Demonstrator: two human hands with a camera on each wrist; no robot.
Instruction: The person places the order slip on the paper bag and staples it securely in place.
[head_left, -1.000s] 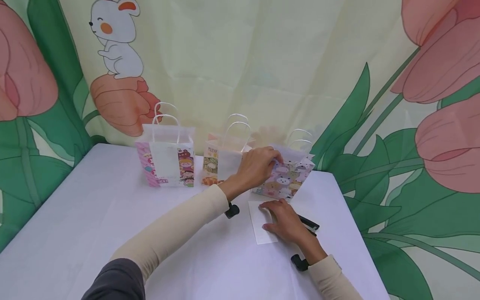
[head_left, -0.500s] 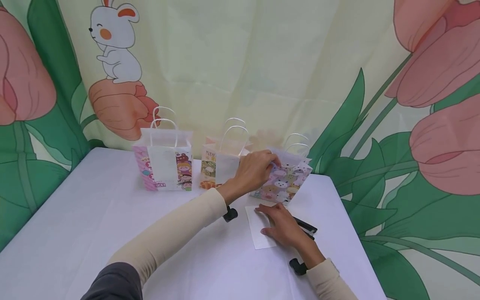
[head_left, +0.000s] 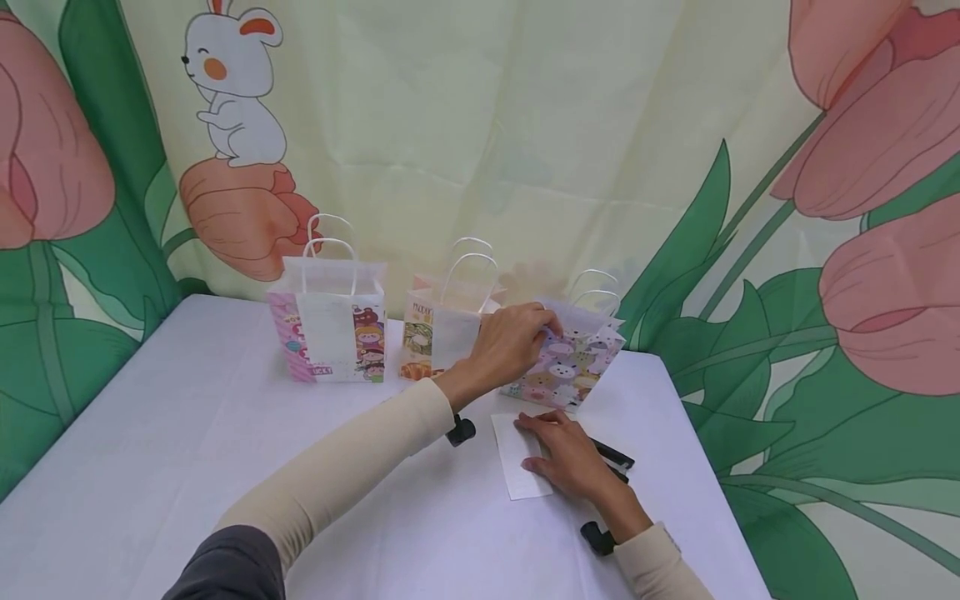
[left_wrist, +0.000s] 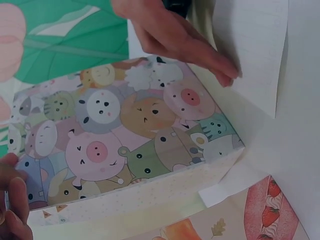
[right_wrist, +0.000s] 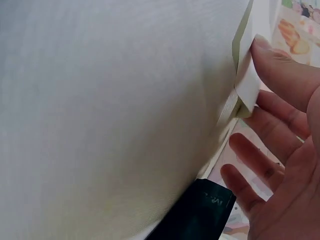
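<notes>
My left hand [head_left: 508, 337] pinches the upper left edge of a paper bag [head_left: 566, 367] printed with cartoon animals. Its fingers [left_wrist: 19, 200] show at the bag's edge in the left wrist view, and the bag leans a little. In front of this bag, a white piece of paper [head_left: 515, 475] lies on the table. My right hand [head_left: 567, 457] rests on the paper's right side, thumb [right_wrist: 272, 60] and fingers spread apart and touching it. A black stapler [head_left: 613, 454] sticks out from behind the right hand, partly hidden by it.
A bread-print paper bag [head_left: 417, 333] stands partly behind my left hand. Farther left is a pink cartoon paper bag [head_left: 330, 333]. All have upright white handles. The white-covered table [head_left: 225, 450] meets a flowered curtain [head_left: 525, 125] at the back.
The view has tilted slightly upward. Both hands stay where they were, the left at the animal-print bag's edge and the right on the paper.
</notes>
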